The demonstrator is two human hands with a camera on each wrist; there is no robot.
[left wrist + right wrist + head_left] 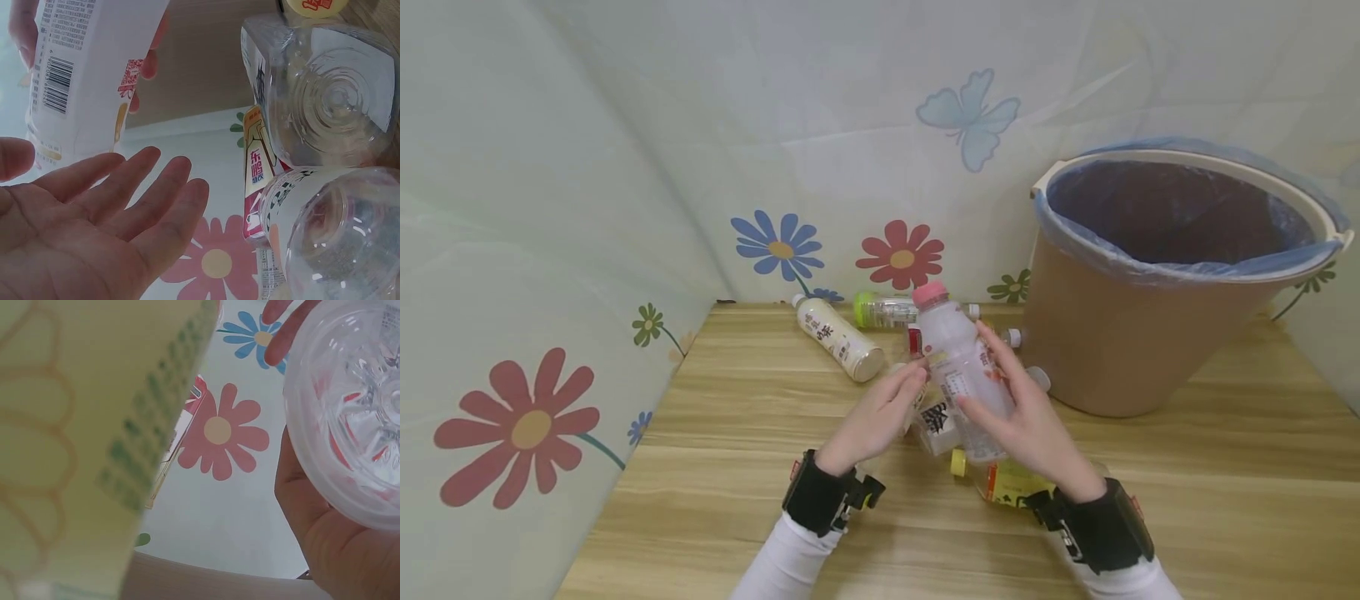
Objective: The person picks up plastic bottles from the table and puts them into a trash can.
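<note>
In the right hand (1036, 429), pink-capped bottle (964, 367) near blue-lined bin (1112, 342)

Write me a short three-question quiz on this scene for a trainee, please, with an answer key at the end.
1. Multiple choice: what colour is the cap of the bottle gripped by the right hand?
A) green
B) pink
C) yellow

2. True or false: the brown bin has a blue liner.

3. Short answer: in the left wrist view, are the fingers of the left hand extended, or curled round the bottle?

Key: 1. B. 2. True. 3. Extended.
</note>
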